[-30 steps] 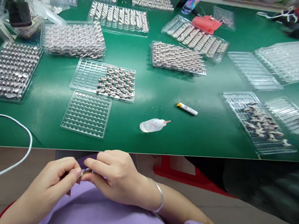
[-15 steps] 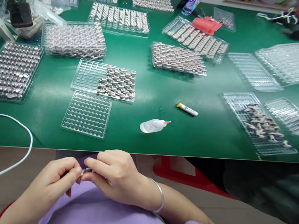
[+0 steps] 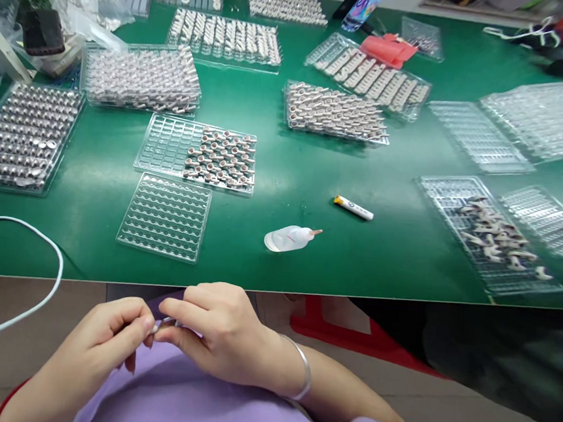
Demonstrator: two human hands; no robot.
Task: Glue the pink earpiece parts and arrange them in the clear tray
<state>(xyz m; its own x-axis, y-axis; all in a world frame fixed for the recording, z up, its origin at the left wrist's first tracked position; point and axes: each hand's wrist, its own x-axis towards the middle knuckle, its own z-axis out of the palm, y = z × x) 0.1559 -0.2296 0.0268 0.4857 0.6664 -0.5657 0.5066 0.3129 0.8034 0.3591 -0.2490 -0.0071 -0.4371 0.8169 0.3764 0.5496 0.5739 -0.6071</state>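
Over my lap, just below the table's front edge, my left hand (image 3: 115, 338) and my right hand (image 3: 216, 330) meet fingertip to fingertip. Both pinch a small whitish part (image 3: 155, 329), mostly hidden by the fingers, so its kind cannot be made out. On the table beyond them lies a clear squeeze bottle (image 3: 289, 238) with a reddish nozzle, on its side. A clear tray of dimpled cells (image 3: 165, 217) is close by on the left. Behind it sits a tray partly filled with small grey ring-headed parts (image 3: 222, 156).
A white tube with a yellow end (image 3: 353, 207) lies mid-table. Stacked trays of parts (image 3: 143, 77) and a tray of round metal pieces (image 3: 24, 136) stand left. On the right is a tray with loose curved parts (image 3: 493, 236). A white cable (image 3: 53, 283) loops at the left edge.
The view has shifted very slightly. Both hands keep the same pinch, with hardly any visible movement.
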